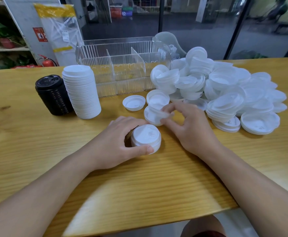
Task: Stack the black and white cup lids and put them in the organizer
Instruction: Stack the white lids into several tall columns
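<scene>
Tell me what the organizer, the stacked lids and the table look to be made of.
Clear ribbed rectangular organizer: likely acrylic or hard plastic; transparent, glossy. Tall white lid stack and shorter black lid stack: thin moulded plastic, matte white, slightly shiny black. Yellow-brown table: wood or wood-look laminate; grain lines and knots show.

A shop or office space is showing: glass partition walls [191,23], a fire extinguisher [47,62], shelves [6,48] holding plants.

Left hand [121,142] covers the near side of the short lid stack [146,136]. Right hand's fingers [169,111] blurred, hiding part of a loose lid [154,115]. Desk [37,151] cut off left and right.
</scene>
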`<action>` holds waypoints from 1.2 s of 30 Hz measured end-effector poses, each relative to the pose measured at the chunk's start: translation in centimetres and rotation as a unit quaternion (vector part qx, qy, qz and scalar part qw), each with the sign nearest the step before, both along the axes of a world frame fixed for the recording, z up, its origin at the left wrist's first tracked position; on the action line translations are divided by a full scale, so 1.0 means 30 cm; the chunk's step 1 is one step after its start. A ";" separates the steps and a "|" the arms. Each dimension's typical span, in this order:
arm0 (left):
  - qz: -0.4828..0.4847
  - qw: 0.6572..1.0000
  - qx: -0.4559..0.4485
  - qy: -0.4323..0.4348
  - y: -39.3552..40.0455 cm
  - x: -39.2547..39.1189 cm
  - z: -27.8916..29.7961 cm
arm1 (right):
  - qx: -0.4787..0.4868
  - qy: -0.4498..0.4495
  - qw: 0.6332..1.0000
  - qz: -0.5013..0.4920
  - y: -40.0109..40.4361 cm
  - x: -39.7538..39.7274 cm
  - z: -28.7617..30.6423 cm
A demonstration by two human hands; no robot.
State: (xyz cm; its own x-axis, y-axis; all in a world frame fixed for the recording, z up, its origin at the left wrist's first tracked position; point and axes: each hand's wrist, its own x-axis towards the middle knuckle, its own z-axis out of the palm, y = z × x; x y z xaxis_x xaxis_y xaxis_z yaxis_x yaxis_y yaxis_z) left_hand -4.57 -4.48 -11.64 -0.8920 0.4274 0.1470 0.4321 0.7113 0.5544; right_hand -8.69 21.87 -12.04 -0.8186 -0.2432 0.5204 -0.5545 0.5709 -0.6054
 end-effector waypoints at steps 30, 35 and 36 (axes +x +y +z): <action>0.011 0.998 0.055 -0.026 0.000 0.005 0.012 | -0.082 -0.129 0.986 0.070 -0.019 0.066 0.060; 0.035 0.997 0.057 -0.042 -0.005 0.002 0.006 | -0.006 -0.134 0.985 0.108 -0.025 0.084 0.046; 0.035 0.997 0.057 -0.040 -0.004 0.001 0.006 | 0.002 -0.133 0.985 0.110 -0.023 0.082 0.045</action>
State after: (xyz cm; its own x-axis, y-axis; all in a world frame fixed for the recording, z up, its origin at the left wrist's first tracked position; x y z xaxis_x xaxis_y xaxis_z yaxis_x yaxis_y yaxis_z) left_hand -4.54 -4.60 -11.46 -0.9299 0.3484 0.1180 0.3346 0.6679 0.6648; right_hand -6.23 21.18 -10.69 -0.8530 -0.4316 0.2936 -0.4872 0.4564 -0.7445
